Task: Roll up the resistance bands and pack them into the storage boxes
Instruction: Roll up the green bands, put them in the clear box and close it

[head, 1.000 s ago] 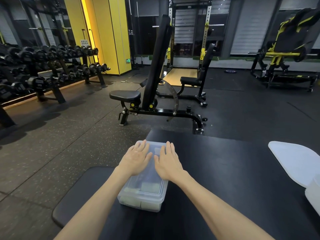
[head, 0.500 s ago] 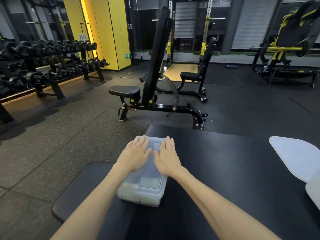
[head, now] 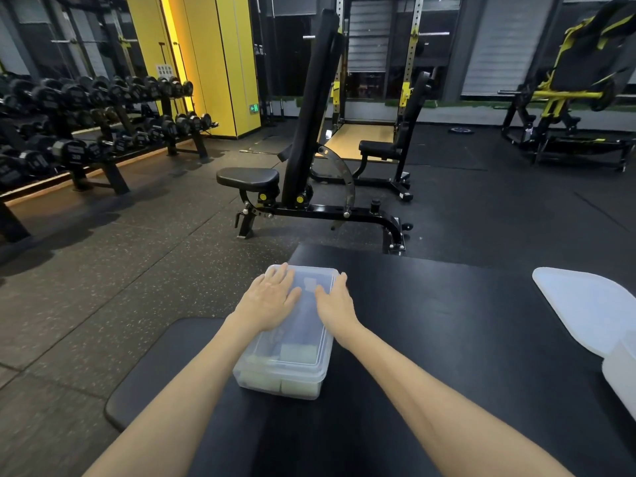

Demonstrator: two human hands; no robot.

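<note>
A clear plastic storage box (head: 292, 370) with its lid on sits on the black padded bench (head: 430, 339). Rolled pale green resistance bands (head: 297, 352) show through its near end. My left hand (head: 270, 301) lies flat on the lid's far left part, fingers straight. My right hand (head: 334, 304) presses along the lid's right edge, fingers straight and reaching the far right corner. Both palms rest on the lid.
A second clear box with a white lid (head: 585, 308) lies at the bench's right edge. An adjustable weight bench (head: 309, 149) stands just beyond on the rubber floor. A dumbbell rack (head: 86, 132) lines the left wall.
My hands have spread apart on the lid: the right hand slid to the right edge, the left stayed on the left part. The box has not moved on the bench.
</note>
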